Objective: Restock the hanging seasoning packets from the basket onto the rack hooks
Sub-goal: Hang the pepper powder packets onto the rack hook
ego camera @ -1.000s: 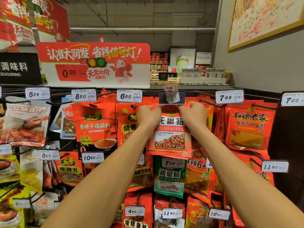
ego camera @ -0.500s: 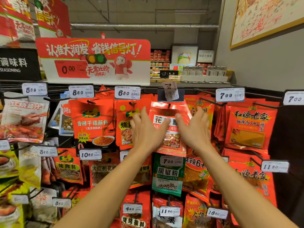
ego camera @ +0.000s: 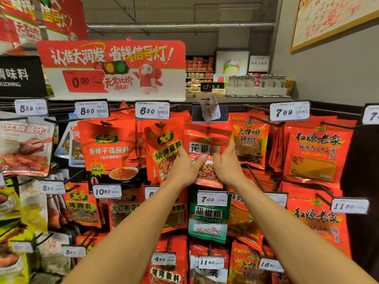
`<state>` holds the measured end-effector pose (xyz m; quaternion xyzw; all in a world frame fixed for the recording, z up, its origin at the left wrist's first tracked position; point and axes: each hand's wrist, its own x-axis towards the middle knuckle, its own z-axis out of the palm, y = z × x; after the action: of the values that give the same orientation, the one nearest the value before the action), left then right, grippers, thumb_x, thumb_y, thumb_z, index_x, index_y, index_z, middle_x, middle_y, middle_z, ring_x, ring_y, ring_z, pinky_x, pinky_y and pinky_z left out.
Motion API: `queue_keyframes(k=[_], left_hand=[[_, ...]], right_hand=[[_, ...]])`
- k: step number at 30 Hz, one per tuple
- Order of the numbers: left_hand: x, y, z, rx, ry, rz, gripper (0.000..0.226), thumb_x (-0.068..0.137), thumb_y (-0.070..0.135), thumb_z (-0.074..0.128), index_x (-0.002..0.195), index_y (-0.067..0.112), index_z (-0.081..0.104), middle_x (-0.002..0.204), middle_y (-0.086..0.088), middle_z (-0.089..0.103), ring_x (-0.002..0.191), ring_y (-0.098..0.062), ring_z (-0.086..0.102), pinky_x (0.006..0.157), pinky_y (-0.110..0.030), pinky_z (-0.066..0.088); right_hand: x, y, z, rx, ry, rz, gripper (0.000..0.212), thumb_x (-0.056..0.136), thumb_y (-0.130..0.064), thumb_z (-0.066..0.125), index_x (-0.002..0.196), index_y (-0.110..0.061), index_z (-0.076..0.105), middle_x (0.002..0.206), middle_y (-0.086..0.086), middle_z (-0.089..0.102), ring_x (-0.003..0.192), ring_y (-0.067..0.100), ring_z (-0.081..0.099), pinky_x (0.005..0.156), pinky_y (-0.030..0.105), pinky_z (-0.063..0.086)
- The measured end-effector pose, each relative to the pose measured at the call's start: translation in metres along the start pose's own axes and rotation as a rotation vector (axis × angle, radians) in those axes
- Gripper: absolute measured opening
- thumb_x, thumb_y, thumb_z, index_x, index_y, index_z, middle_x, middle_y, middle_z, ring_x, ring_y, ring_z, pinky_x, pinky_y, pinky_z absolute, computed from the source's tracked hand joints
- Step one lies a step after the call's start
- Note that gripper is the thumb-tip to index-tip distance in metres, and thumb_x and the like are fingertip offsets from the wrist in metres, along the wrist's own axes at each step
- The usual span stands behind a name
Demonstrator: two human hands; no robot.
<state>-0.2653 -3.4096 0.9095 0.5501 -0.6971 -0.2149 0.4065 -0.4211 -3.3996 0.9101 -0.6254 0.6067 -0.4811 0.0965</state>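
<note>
Left hand (ego camera: pixel 182 169) and right hand (ego camera: pixel 227 167), fingers relaxed, flanking the red peppercorn packet (ego camera: pixel 205 138) already hanging on its hook; basket out of view, remaining stock unknowable.

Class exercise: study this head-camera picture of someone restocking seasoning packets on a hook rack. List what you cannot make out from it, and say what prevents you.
- Huajiao packet: the middle of its label is hidden behind the left hand and right hand.
- Basket: not in the head view at all.
- Far-right price tag: cut off by the frame edge.
- Crooked 7.00 tag: the small print is too small to read.
</note>
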Motion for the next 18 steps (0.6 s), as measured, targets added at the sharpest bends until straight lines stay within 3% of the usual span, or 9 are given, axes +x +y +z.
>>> queue_keyframes(k=[5,9,12,16,18], left_hand=[[-0.011,0.006,-0.001,-0.116,-0.017,-0.006,0.1,0.089,0.065,0.058,0.155,0.008,0.008,0.16,-0.016,0.029,0.146,-0.034,0.034,0.119,-0.05,0.031],[-0.033,0.011,-0.007,-0.125,-0.012,0.017,0.118,0.077,0.079,0.053,0.159,0.013,-0.001,0.163,-0.015,0.019,0.151,-0.032,0.021,0.12,-0.047,0.024],[-0.052,0.013,-0.014,-0.168,0.031,0.056,0.119,0.072,0.084,0.047,0.16,0.017,0.002,0.164,-0.011,0.02,0.151,-0.028,0.02,0.121,-0.045,0.023],[-0.071,0.001,-0.025,-0.113,0.061,0.107,0.092,0.095,0.064,0.047,0.162,0.015,0.008,0.166,-0.008,0.02,0.153,-0.024,0.019,0.122,-0.042,0.019],[-0.086,-0.01,-0.033,-0.112,0.108,0.15,0.077,0.1,0.054,0.048,0.16,0.015,0.02,0.161,-0.003,0.032,0.147,-0.012,0.033,0.12,-0.034,0.03]], right_hand=[[-0.004,-0.002,-0.006,0.056,-0.029,-0.028,0.071,0.103,-0.048,0.038,0.157,-0.017,0.004,0.159,0.016,0.028,0.138,0.037,0.042,0.108,0.045,0.038],[-0.021,-0.007,-0.017,0.032,-0.033,-0.024,0.092,0.095,-0.074,0.024,0.16,-0.015,-0.003,0.167,0.015,0.015,0.152,0.031,0.021,0.121,0.053,0.025],[-0.037,-0.012,-0.023,0.04,0.027,-0.036,0.089,0.097,-0.071,0.021,0.161,-0.013,-0.003,0.169,0.012,0.011,0.155,0.027,0.013,0.125,0.05,0.017],[-0.061,-0.015,-0.036,0.064,0.137,-0.049,0.07,0.105,-0.057,0.029,0.156,-0.01,0.027,0.158,0.012,0.039,0.146,0.027,0.035,0.12,0.045,0.028],[-0.081,-0.012,-0.046,0.107,0.254,-0.058,0.057,0.105,-0.05,0.037,0.147,-0.011,0.044,0.146,0.006,0.052,0.133,0.019,0.047,0.11,0.036,0.038]])
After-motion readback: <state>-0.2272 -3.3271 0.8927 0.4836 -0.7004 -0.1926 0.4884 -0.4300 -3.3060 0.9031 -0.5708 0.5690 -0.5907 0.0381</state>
